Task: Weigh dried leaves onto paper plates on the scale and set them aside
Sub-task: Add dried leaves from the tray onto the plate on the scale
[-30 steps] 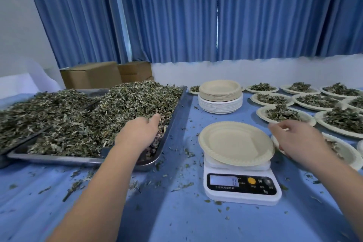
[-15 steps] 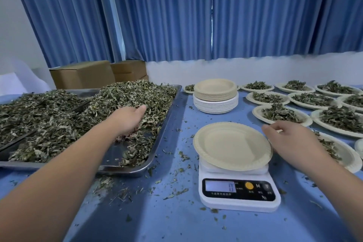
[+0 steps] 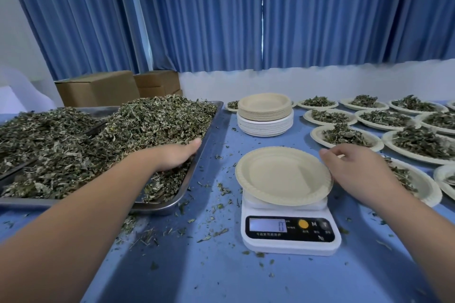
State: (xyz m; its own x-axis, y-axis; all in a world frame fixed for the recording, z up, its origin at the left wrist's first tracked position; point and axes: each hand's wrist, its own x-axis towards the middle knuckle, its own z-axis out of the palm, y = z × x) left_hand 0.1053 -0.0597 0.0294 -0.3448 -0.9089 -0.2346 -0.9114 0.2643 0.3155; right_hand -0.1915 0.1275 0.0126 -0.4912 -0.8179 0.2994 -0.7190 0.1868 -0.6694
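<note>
An empty beige paper plate lies on the white digital scale, whose display reads 0. My right hand rests against the plate's right rim, thumb over the edge and fingers relaxed. A steel tray to the left is heaped with dried leaves. My left hand is palm down in the leaves near the tray's right edge, its fingers curled into them and mostly buried.
A stack of empty paper plates stands behind the scale. Several filled plates cover the right side of the blue table. A second tray of leaves lies far left, with cardboard boxes behind. Leaf crumbs litter the cloth.
My left hand has slid through the leaves toward the tray's right edge and dug in deeper. My right hand stays at the plate's rim.
</note>
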